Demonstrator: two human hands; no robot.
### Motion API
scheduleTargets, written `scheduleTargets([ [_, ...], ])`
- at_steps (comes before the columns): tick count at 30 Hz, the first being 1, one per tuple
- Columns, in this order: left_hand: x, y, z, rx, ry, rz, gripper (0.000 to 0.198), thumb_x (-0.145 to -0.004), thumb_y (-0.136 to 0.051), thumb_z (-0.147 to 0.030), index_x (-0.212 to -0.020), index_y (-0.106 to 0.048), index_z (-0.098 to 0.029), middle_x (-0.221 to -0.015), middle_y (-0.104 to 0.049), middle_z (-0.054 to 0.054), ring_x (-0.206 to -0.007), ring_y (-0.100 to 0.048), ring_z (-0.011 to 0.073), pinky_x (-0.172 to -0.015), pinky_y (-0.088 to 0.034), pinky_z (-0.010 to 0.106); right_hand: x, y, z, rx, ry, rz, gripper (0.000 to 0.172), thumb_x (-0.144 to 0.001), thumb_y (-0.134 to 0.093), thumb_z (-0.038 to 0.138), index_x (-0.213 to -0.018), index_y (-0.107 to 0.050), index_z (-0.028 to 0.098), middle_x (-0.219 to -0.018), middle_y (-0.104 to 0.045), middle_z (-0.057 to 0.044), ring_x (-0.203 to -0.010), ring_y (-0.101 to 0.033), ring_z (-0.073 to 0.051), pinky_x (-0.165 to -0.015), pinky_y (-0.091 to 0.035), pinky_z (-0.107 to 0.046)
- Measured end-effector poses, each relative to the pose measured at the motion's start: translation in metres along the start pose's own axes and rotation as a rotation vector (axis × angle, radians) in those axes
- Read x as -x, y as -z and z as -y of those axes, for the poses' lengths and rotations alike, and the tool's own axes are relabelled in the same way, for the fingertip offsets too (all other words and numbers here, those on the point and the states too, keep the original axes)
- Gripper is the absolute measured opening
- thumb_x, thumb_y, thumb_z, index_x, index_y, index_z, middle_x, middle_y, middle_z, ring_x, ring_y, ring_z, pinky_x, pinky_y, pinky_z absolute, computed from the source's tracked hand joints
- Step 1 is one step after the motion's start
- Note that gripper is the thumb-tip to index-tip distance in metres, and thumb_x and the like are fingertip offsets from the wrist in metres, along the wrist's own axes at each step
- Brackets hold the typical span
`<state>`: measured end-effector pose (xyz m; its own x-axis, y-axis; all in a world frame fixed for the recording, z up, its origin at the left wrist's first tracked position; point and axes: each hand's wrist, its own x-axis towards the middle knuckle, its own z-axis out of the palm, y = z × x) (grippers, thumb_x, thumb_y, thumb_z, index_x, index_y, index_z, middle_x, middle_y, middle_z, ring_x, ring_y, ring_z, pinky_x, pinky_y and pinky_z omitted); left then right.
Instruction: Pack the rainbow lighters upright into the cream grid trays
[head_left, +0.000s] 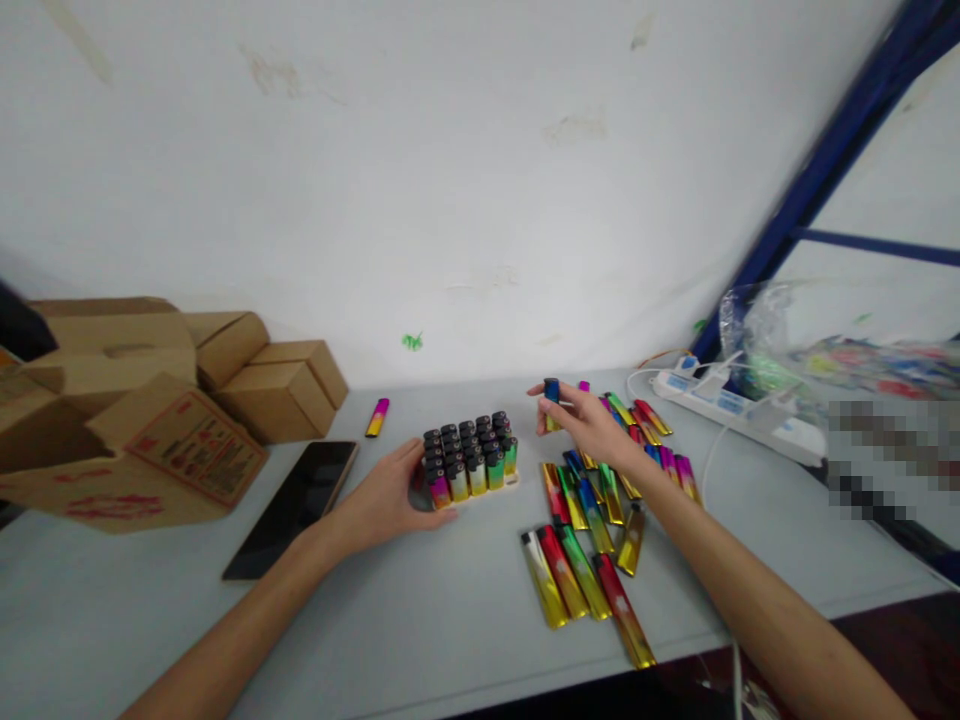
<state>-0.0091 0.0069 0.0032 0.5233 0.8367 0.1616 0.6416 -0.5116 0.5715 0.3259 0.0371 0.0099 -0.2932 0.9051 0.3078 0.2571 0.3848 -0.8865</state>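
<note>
The right hand pinches a blue-topped lighter upright, just right of the tray of standing lighters, whose left end the left hand grips on the desk, while loose lighters lie flat beneath the right wrist.

The scene is lit brightly and evenly by diffuse light, and only faint, soft shadows are cast on the grey table. Small glints are thrown off the metallic loose lighters. Straight lines are bowed toward the edges, as seen in the blue frame. The plastic bag is smeared by blur, and a patch at the right is pixelated.
</note>
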Motion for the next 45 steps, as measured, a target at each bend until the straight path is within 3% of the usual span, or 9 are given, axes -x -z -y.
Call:
scheduleTargets([
  [5,0.0,0.0,0.0,-0.016,0.011,0.004,0.056,-0.075,-0.085,-0.046,-0.119,-0.066,-0.017,-0.119,-0.071,0.013,-0.109,-0.069,0.0343,-0.092,-0.061,0.046,0.002,-0.019,0.007,-0.293,-0.126,-0.041,0.049,-0.096,-0.061,0.068,-0.115,-0.057,0.023,-0.073,-0.046,0.008,-0.054,-0.043,-0.01,-0.049,-0.038,-0.024],
  [10,0.0,0.002,-0.003,-0.004,-0.002,-0.002,0.048,-0.076,-0.085,-0.042,-0.114,-0.068,-0.017,-0.109,-0.072,0.01,-0.103,-0.07,0.0325,-0.088,-0.061,0.044,0.004,-0.027,0.011,0.062,-0.102,-0.181,0.058,-0.099,-0.049,0.073,-0.07,-0.044,0.023,-0.059,-0.037,0.006,-0.054,-0.035,-0.011,-0.051,-0.027,-0.027],
  [15,0.0,0.001,-0.001,0.008,-0.017,-0.017,0.052,-0.075,-0.085,-0.041,-0.118,-0.068,-0.017,-0.105,-0.072,0.009,-0.102,-0.07,0.0321,-0.088,-0.062,0.043,0.005,-0.029,0.014,0.294,-0.073,-0.272,0.057,-0.094,-0.049,0.065,-0.059,-0.028,0.026,-0.056,-0.027,0.006,-0.054,-0.03,-0.011,-0.055,-0.022,-0.03],
  [23,0.0,-0.001,0.002,0.003,-0.008,-0.006,0.052,-0.074,-0.086,-0.046,-0.114,-0.067,-0.019,-0.102,-0.07,0.007,-0.106,-0.07,0.0338,-0.09,-0.061,0.044,0.007,-0.027,0.015,0.316,-0.031,-0.258,0.049,-0.097,-0.05,0.057,-0.062,-0.036,0.024,-0.059,-0.036,0.005,-0.058,-0.037,-0.012,-0.059,-0.028,-0.029],
  [29,-0.001,-0.001,0.001,0.006,-0.012,-0.026,0.049,-0.072,-0.086,-0.045,-0.11,-0.069,-0.019,-0.102,-0.072,0.008,-0.102,-0.071,0.0337,-0.089,-0.061,0.044,0.006,-0.022,0.011,-0.034,-0.082,-0.11,0.041,-0.106,-0.045,0.063,-0.106,-0.056,0.023,-0.076,-0.051,0.005,-0.059,-0.049,-0.012,-0.054,-0.043,-0.026],
  [33,-0.002,-0.003,0.003,-0.039,-0.002,-0.074,0.053,-0.069,-0.088,-0.049,-0.108,-0.07,-0.019,-0.106,-0.073,0.01,-0.102,-0.071,0.034,-0.092,-0.06,0.046,0.006,-0.014,0.009,-0.106,-0.012,-0.023,0.042,-0.102,-0.057,0.06,-0.115,-0.068,0.022,-0.103,-0.06,-0.005,-0.089,-0.065,-0.017,-0.075,-0.063,-0.032],
  [36,-0.003,-0.003,0.006,-0.076,0.017,-0.098,0.054,-0.069,-0.087,-0.053,-0.107,-0.07,-0.019,-0.108,-0.074,0.011,-0.101,-0.071,0.0343,-0.09,-0.061,0.046,0.006,-0.006,0.015,-0.074,0.008,0.053,0.039,-0.103,-0.059,0.054,-0.123,-0.074,0.023,-0.119,-0.065,-0.008,-0.1,-0.068,-0.02,-0.093,-0.063,-0.04],
  [41,-0.003,-0.002,0.01,-0.078,0.019,-0.102,0.054,-0.071,-0.087,-0.054,-0.108,-0.07,-0.019,-0.109,-0.074,0.011,-0.103,-0.071,0.034,-0.089,-0.061,0.044,0.008,0.002,0.028,-0.067,0.057,0.174,0.032,-0.097,-0.073,0.045,-0.117,-0.079,0.022,-0.118,-0.074,-0.009,-0.106,-0.069,-0.021,-0.097,-0.058,-0.039],
  [45,-0.003,-0.002,0.012,-0.056,0.007,-0.092,0.057,-0.072,-0.087,-0.055,-0.112,-0.07,-0.019,-0.111,-0.073,0.011,-0.105,-0.071,0.0338,-0.09,-0.061,0.044,0.01,-0.004,0.023,-0.106,-0.031,0.229,0.038,-0.086,-0.085,0.045,-0.113,-0.078,0.019,-0.092,-0.076,-0.004,-0.081,-0.07,-0.016,-0.081,-0.06,-0.034],
])
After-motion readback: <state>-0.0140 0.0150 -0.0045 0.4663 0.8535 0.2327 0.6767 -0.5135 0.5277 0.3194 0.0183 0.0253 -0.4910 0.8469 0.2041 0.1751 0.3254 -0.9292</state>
